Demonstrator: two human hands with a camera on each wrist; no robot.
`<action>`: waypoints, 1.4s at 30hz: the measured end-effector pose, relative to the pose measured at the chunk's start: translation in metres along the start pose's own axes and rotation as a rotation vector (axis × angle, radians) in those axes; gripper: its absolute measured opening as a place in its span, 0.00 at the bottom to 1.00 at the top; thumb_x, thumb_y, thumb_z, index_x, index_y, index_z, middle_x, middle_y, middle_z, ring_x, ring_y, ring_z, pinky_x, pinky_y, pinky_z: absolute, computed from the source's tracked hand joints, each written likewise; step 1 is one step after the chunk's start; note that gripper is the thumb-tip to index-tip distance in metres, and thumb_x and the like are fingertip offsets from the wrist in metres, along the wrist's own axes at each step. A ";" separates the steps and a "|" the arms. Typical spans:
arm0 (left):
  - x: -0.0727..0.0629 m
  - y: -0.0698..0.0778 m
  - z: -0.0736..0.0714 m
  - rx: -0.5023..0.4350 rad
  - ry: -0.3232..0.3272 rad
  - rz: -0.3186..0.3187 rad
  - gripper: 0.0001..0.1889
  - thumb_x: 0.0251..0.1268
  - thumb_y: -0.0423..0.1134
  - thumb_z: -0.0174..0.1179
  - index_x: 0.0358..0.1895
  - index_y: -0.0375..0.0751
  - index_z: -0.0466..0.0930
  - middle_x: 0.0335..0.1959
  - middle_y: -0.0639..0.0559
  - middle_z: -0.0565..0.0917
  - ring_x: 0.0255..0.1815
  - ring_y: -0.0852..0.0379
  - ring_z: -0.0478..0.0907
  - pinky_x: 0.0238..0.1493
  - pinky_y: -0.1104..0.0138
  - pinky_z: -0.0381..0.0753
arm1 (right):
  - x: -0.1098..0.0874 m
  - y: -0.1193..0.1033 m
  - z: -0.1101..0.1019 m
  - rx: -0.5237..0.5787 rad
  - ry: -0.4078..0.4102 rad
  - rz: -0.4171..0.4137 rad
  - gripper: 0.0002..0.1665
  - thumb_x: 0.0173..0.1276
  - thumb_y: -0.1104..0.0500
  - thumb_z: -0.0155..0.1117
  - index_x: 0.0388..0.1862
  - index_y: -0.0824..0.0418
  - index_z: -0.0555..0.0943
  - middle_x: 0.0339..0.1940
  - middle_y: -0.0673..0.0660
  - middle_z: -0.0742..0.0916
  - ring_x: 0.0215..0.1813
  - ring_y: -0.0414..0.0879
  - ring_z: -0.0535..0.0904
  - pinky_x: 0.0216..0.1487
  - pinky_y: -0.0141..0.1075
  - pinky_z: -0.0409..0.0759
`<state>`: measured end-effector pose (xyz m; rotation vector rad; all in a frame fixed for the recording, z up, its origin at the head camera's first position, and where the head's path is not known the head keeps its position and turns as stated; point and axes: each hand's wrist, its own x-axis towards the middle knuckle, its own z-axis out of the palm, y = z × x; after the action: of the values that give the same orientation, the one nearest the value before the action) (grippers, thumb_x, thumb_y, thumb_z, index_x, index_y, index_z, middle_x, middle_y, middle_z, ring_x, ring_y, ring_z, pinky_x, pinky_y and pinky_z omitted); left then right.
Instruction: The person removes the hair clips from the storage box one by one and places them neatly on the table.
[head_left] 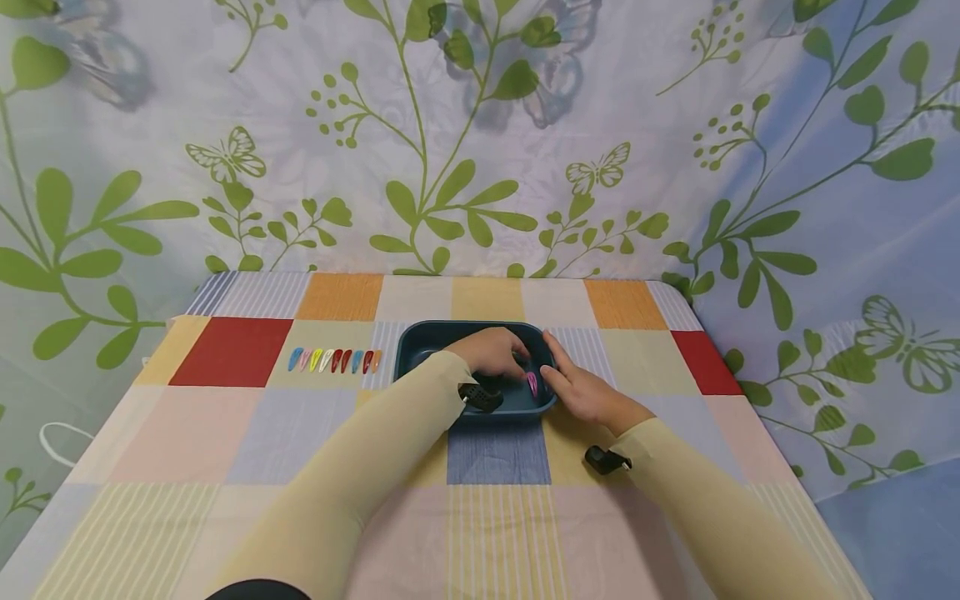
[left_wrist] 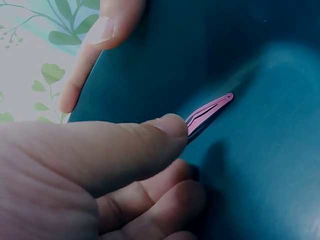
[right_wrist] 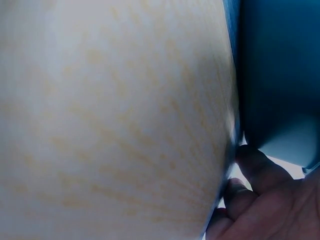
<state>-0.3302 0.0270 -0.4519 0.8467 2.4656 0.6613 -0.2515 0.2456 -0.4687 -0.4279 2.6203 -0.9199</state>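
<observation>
A dark teal tray [head_left: 517,414] stands on the patchwork cloth. Inside its right half, my left hand [head_left: 491,352] pinches a pink hair clip [left_wrist: 210,110] between thumb and forefinger. The thumb covers one end of the clip; its narrow tip points away from the hand. Against the tray's right side, my right hand [head_left: 588,392] holds the wall, with the thumb at the rim and the other fingers along the outside. The right wrist view shows these fingers [right_wrist: 260,170] beside the tray wall.
Left of the tray lies a neat row of several hair clips [head_left: 336,360] in blue, pink, yellow, white, red and orange. A leaf-patterned curtain [head_left: 465,133] hangs behind the table. A white cord loop [head_left: 60,446] shows at the table's left edge.
</observation>
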 end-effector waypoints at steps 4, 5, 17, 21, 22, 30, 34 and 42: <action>-0.003 0.003 0.001 -0.063 -0.025 -0.038 0.24 0.67 0.45 0.72 0.64 0.42 0.85 0.36 0.56 0.90 0.37 0.60 0.85 0.46 0.65 0.83 | -0.001 0.000 -0.001 -0.001 0.005 -0.002 0.40 0.89 0.42 0.33 0.89 0.45 0.30 0.87 0.67 0.56 0.82 0.70 0.62 0.80 0.67 0.58; -0.003 0.004 0.001 -0.068 -0.025 -0.041 0.24 0.67 0.45 0.72 0.64 0.42 0.85 0.37 0.57 0.90 0.38 0.60 0.85 0.46 0.65 0.83 | -0.001 0.000 -0.001 -0.001 0.006 -0.004 0.40 0.89 0.42 0.33 0.89 0.45 0.31 0.87 0.68 0.56 0.82 0.70 0.62 0.80 0.67 0.58; 0.002 0.004 0.004 -0.106 -0.037 -0.021 0.26 0.65 0.44 0.71 0.66 0.42 0.84 0.47 0.55 0.90 0.41 0.60 0.84 0.50 0.65 0.83 | 0.000 0.002 -0.001 -0.003 0.009 -0.002 0.40 0.89 0.41 0.33 0.89 0.45 0.31 0.88 0.67 0.55 0.83 0.70 0.61 0.80 0.67 0.58; 0.004 0.004 0.006 -0.158 -0.046 -0.014 0.26 0.65 0.41 0.70 0.66 0.40 0.83 0.45 0.54 0.91 0.39 0.60 0.85 0.46 0.66 0.83 | 0.000 0.001 -0.001 -0.007 0.011 0.000 0.41 0.89 0.40 0.33 0.89 0.45 0.31 0.88 0.67 0.55 0.82 0.70 0.62 0.80 0.66 0.58; 0.004 0.004 0.006 -0.165 -0.047 -0.015 0.25 0.65 0.41 0.71 0.66 0.39 0.83 0.44 0.54 0.91 0.39 0.60 0.85 0.46 0.66 0.83 | 0.000 0.001 -0.001 -0.008 0.011 0.000 0.41 0.89 0.40 0.33 0.89 0.45 0.31 0.88 0.67 0.55 0.82 0.70 0.62 0.80 0.66 0.58; 0.010 0.003 0.009 -0.123 -0.040 0.005 0.19 0.62 0.38 0.74 0.56 0.41 0.87 0.38 0.56 0.90 0.39 0.60 0.83 0.44 0.68 0.80 | 0.000 0.002 0.000 -0.015 0.017 -0.009 0.41 0.89 0.40 0.33 0.89 0.45 0.31 0.87 0.68 0.57 0.81 0.70 0.65 0.78 0.67 0.61; 0.015 0.003 0.010 -0.082 -0.047 0.019 0.16 0.60 0.38 0.76 0.50 0.44 0.87 0.36 0.56 0.88 0.38 0.60 0.82 0.43 0.68 0.79 | 0.001 0.002 -0.001 -0.009 0.014 -0.004 0.41 0.89 0.40 0.34 0.89 0.44 0.31 0.86 0.68 0.59 0.79 0.71 0.67 0.78 0.66 0.63; 0.020 0.006 0.012 -0.028 -0.024 0.019 0.14 0.60 0.48 0.77 0.42 0.48 0.84 0.35 0.57 0.87 0.36 0.59 0.80 0.40 0.68 0.78 | 0.001 0.001 -0.002 -0.005 0.006 -0.002 0.40 0.89 0.40 0.33 0.89 0.43 0.31 0.85 0.70 0.62 0.79 0.70 0.67 0.78 0.66 0.63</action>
<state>-0.3353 0.0475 -0.4635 0.8631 2.4245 0.6862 -0.2532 0.2477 -0.4680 -0.4291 2.6283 -0.9170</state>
